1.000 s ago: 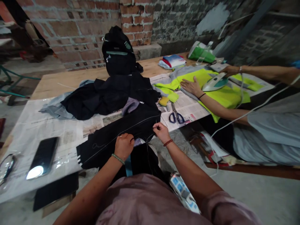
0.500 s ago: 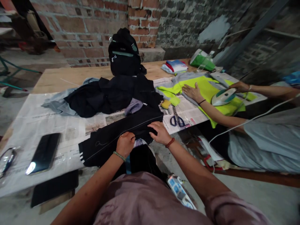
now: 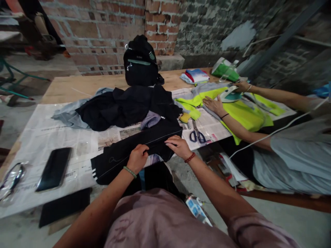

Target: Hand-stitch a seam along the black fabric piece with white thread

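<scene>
A black garment (image 3: 119, 155) with thin white piping lies along the near edge of the newspaper, short white stripes at its left end. My left hand (image 3: 138, 158), wearing a green bead bracelet, has its fingers closed on the garment's near edge. Farther right, my right hand (image 3: 179, 147), with a red-brown bracelet, pinches the same cloth between thumb and fingers. Below and between my hands, the near edge of the cloth hangs at the table's rim. Dark clothing (image 3: 124, 106) with a grey-purple piece is heaped just beyond, touching or joined to the garment; I cannot tell which.
Scissors (image 3: 197, 134) and a yellow sponge-like block (image 3: 184, 117) lie right of the garment. A co-worker's hand moves an iron (image 3: 230, 94) over a neon-yellow garment (image 3: 238, 113); its cord (image 3: 279, 127) hangs rightward. A phone (image 3: 54, 168) lies left; a black backpack (image 3: 141, 65) stands behind.
The co-worker's iron has moved away from me, up the yellow garment. My hands still hold the black garment, with its near edge slightly shifted. The whole view has swung a little left.
</scene>
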A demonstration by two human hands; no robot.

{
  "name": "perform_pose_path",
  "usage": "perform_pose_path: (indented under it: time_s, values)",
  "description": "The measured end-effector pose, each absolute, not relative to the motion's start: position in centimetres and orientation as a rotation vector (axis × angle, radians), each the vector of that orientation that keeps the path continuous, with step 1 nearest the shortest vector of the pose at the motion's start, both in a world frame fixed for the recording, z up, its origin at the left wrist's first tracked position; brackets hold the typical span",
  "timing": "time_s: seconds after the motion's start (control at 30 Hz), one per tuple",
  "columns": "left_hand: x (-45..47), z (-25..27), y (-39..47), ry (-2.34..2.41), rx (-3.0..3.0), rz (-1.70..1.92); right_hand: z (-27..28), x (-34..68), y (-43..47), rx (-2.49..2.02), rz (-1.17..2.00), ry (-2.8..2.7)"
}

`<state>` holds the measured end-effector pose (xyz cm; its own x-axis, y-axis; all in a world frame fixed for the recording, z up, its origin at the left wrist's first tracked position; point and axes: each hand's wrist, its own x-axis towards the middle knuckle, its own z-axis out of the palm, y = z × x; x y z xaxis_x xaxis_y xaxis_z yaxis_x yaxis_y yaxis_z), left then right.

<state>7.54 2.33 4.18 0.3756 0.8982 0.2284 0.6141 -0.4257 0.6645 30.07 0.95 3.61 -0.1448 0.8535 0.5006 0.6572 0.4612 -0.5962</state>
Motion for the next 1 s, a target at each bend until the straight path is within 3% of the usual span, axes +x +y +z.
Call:
perform_pose_path:
  time_s: [0.37,0.57,0.7,0.87,1.0]
  values:
    - [1.9,11.6,6.0,1.368,2.147,0.609,6.7,24.8,2.9,-1.271,0.557,-1.665]
    - [2.7,5.6,8.7,1.447,2.075,0.300,1.1,24.7,5.3,-1.445,0.439,-1.681]
    - [3.0,2.4,8.5,1.531,1.847,0.464,-1.5,25.0,5.4,-1.474,0.364,-1.717]
    - [3.4,3.2,8.6,1.452,1.296,0.620,-1.4,25.1,5.2,-1.457,0.362,-1.682]
    - [3.9,5.0,9.5,1.358,1.424,0.537,-1.2,25.4,5.3,-1.444,0.436,-1.593]
